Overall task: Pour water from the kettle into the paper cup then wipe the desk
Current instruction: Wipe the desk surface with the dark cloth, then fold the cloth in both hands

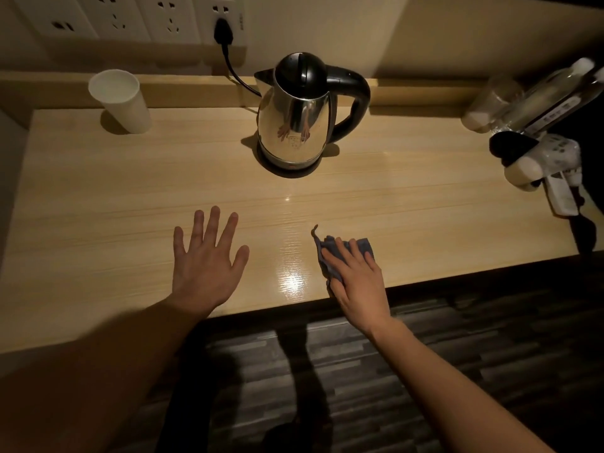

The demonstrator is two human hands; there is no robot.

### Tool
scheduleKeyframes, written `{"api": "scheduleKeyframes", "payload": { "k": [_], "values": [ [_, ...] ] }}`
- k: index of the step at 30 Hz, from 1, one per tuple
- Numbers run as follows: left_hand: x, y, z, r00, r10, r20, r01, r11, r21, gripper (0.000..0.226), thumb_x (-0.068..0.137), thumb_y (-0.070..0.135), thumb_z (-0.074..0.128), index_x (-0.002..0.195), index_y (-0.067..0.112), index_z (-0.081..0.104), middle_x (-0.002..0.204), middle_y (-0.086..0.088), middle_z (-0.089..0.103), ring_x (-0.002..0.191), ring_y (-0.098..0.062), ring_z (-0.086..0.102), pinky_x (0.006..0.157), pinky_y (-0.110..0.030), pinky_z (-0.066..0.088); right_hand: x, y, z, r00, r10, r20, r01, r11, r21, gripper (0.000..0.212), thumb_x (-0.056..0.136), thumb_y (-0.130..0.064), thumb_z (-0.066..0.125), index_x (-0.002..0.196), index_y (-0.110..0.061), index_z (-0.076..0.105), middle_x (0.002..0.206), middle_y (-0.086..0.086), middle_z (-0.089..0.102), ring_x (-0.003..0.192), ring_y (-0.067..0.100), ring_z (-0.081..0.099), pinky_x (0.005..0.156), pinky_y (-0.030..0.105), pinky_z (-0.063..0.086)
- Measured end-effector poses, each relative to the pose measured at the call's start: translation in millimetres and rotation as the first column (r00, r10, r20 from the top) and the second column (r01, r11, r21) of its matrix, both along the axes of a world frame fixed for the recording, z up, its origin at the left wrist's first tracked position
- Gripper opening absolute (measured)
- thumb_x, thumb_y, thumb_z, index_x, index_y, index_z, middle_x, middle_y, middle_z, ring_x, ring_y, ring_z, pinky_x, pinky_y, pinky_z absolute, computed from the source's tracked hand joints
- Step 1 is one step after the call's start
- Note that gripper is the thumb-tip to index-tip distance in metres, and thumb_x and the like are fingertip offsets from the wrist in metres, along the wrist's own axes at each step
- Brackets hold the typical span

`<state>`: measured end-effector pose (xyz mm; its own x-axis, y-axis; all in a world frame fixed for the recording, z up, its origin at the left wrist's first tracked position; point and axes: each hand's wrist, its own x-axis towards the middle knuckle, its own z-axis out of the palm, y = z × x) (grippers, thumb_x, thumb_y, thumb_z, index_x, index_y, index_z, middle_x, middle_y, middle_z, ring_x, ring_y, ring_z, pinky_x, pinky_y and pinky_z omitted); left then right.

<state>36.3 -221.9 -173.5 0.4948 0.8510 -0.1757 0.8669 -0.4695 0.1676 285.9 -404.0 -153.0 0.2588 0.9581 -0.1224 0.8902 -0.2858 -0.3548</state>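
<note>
Kettle [299, 116] is sitting upright on its base at the far middle of the desk [98, 197], plugged into the wall socket [224, 19], and the paper cup [122, 101] is standing well apart at the far left, both out of the cloth's way. I am pressing a blue cloth [330, 251] flat under my right hand [354, 276] near the front edge, where the wood is glistening, so I judge the wiping is under way. My left hand [207, 256] is spreading wide and holding nothing, bracing over the near desk.
</note>
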Motion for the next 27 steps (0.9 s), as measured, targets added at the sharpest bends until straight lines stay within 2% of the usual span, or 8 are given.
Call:
{"api": "scheduleKeyframes", "payload": {
  "k": [3, 6, 8, 10, 12, 14, 23, 27],
  "values": [
    [-2.4, 4.3, 12.3, 0.999, -0.030, -0.021, 0.027, 0.991, -0.132, 0.078, 0.099, 0.069, 0.020, 0.165, 0.039, -0.011, 0.174, 0.000, -0.021, 0.159, -0.023, -0.026, 0.124, -0.055, -0.017, -29.4, -12.2, 12.7, 0.994, 0.037, -0.107, -0.034, 0.999, 0.034, 0.052, 0.093, -0.016, 0.058, 0.145, -0.023, 0.060, 0.157, 0.009, 0.051, 0.149, 0.034, 0.040, 0.116, 0.049, 0.038],
    [-12.7, -2.2, 30.2, 0.981, 0.045, 0.189, 0.018, 0.947, -0.321, 0.075, 0.103, 0.056, 0.043, 0.166, 0.035, 0.010, 0.176, 0.004, -0.014, 0.160, -0.018, -0.020, 0.127, -0.048, -0.013, -77.4, -14.9, 42.9, 0.844, -0.114, -0.524, 0.152, 0.988, 0.029, 0.048, 0.092, -0.010, 0.058, 0.130, -0.034, 0.071, 0.136, -0.001, 0.070, 0.130, 0.018, 0.058, 0.099, 0.022, 0.044],
    [-22.3, -17.9, 43.6, 0.868, 0.307, 0.390, -0.048, 0.833, -0.551, 0.060, 0.106, 0.042, 0.053, 0.161, 0.029, 0.035, 0.176, 0.002, 0.010, 0.162, -0.019, 0.006, 0.131, -0.044, 0.006, -111.3, 1.6, 69.7, 0.481, -0.268, -0.835, 0.333, 0.937, -0.109, 0.041, 0.095, -0.012, 0.056, 0.124, -0.035, 0.074, 0.124, -0.001, 0.076, 0.122, 0.018, 0.066, 0.099, 0.022, 0.047],
    [-37.1, -34.8, 63.5, 0.597, 0.691, 0.409, -0.044, 0.536, -0.843, 0.038, 0.105, 0.039, 0.056, 0.142, 0.033, 0.059, 0.165, -0.003, 0.042, 0.149, -0.020, 0.043, 0.125, -0.046, 0.033, -140.3, 26.6, 91.4, -0.043, -0.277, -0.960, 0.442, 0.856, -0.267, 0.032, 0.094, -0.019, 0.063, 0.125, -0.020, 0.073, 0.121, 0.012, 0.075, 0.116, 0.033, 0.070, 0.100, 0.043, 0.055],
    [-57.4, -37.7, 83.4, 0.356, 0.897, 0.264, 0.173, 0.214, -0.961, 0.034, 0.100, 0.052, 0.058, 0.120, 0.033, 0.076, 0.143, -0.007, 0.066, 0.127, -0.021, 0.066, 0.102, -0.042, 0.056, -165.7, 56.2, 114.3, -0.538, -0.173, -0.825, 0.370, 0.831, -0.416, 0.047, 0.089, -0.027, 0.077, 0.132, -0.010, 0.068, 0.131, 0.021, 0.069, 0.117, 0.038, 0.069, 0.104, 0.048, 0.055],
    [-81.8, -28.0, 102.2, 0.250, 0.942, 0.222, 0.364, 0.121, -0.924, 0.050, 0.099, 0.063, 0.053, 0.131, 0.031, 0.073, 0.142, -0.005, 0.068, 0.130, -0.022, 0.065, 0.098, -0.041, 0.056, -189.9, 85.6, 134.7, -0.721, -0.181, -0.669, 0.258, 0.826, -0.501, 0.054, 0.084, -0.029, 0.079, 0.133, -0.008, 0.070, 0.139, 0.021, 0.065, 0.120, 0.035, 0.068, 0.110, 0.045, 0.051],
    [-147.0, 66.2, 161.6, 0.235, 0.748, 0.621, -0.252, 0.664, -0.704, 0.016, 0.108, 0.033, 0.053, 0.114, 0.028, 0.067, 0.107, 0.010, 0.071, 0.100, -0.005, 0.067, 0.072, -0.016, 0.052, -264.9, 201.7, 148.8, -0.673, -0.258, -0.693, 0.257, 0.796, -0.547, 0.052, 0.088, -0.033, 0.066, 0.131, -0.005, 0.071, 0.135, 0.025, 0.067, 0.115, 0.041, 0.071, 0.106, 0.052, 0.053],
    [-172.5, 118.4, 165.8, 0.347, 0.655, 0.671, -0.307, 0.756, -0.579, 0.015, 0.109, 0.038, 0.046, 0.113, 0.032, 0.059, 0.100, 0.017, 0.064, 0.085, 0.012, 0.062, 0.062, -0.006, 0.047, -274.8, 246.9, 140.8, -0.425, -0.339, -0.839, 0.180, 0.877, -0.445, 0.057, 0.101, -0.053, 0.060, 0.141, -0.012, 0.064, 0.144, 0.020, 0.063, 0.133, 0.038, 0.060, 0.113, 0.053, 0.047]
  ]
}}
